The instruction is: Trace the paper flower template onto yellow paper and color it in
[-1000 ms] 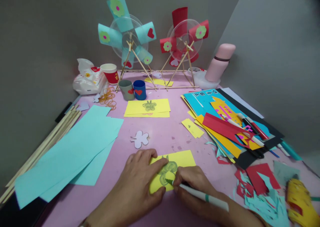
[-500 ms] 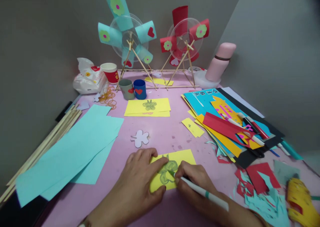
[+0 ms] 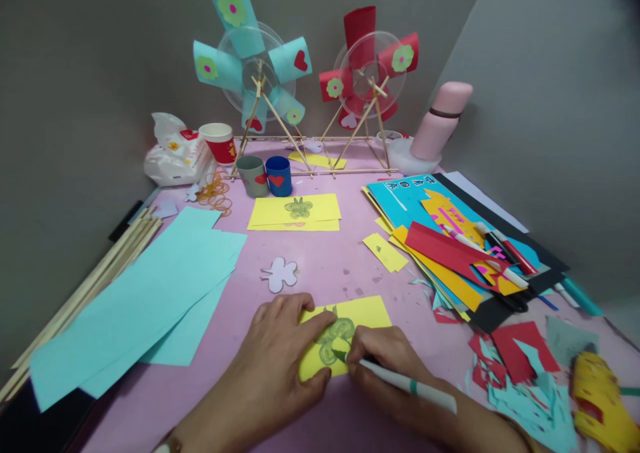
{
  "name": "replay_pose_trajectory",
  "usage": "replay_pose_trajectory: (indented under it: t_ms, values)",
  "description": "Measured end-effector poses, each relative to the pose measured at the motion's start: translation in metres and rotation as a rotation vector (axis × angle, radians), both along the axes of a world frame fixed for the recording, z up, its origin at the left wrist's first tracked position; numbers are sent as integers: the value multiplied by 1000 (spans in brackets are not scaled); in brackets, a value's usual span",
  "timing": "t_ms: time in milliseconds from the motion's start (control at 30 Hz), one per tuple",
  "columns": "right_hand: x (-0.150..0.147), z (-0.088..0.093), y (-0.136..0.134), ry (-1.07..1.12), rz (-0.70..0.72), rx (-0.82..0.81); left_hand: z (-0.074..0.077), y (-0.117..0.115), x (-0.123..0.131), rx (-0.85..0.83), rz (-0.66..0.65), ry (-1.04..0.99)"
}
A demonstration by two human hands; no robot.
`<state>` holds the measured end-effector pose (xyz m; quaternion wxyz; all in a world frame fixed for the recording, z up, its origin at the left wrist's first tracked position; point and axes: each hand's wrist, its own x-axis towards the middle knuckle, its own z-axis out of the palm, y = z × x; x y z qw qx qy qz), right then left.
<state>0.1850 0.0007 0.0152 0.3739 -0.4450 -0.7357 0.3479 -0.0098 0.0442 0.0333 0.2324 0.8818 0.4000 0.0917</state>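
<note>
A yellow paper card (image 3: 371, 311) lies on the pink tabletop close to me, with a green butterfly drawing (image 3: 329, 353) on it. My left hand (image 3: 280, 346) rests on the card's left side, fingers spread and palm down, holding nothing. In my right hand (image 3: 383, 360) is a white marker (image 3: 407, 382) with a green band, pinched near its tip. Its green tip touches the lower part of the drawing. Just beyond my left hand lies a white paper butterfly cutout (image 3: 280, 274). Farther back, another yellow card (image 3: 320, 208) bears a similar butterfly.
Turquoise sheets (image 3: 145, 300) and wooden sticks (image 3: 85, 293) lie at left. Coloured papers (image 3: 400, 203) with markers are stacked at right, near paper scraps (image 3: 530, 400) and a yellow cutter (image 3: 597, 400). Grey (image 3: 253, 176) and blue cups (image 3: 279, 176), two paper wheels (image 3: 260, 73) and a pink bottle (image 3: 443, 123) stand behind.
The marker tip has moved slightly down and left within the drawing, my right hand shifting with it. My left hand stays in place on the card.
</note>
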Motion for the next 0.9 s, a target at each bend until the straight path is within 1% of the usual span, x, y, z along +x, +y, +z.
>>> replay_pose_trajectory:
  t_ms: [200,433,600,900]
  values:
    - [0,0,1,38,13,-33,0,0,-1,10,-12,2]
    - [1,2,-1,35,-38,-19,1,1,0,-11,-2,9]
    - [1,2,-2,45,-94,-28,0,0,0,4,-3,3]
    - [1,-2,0,7,-48,-10,1,0,0,6,3,9]
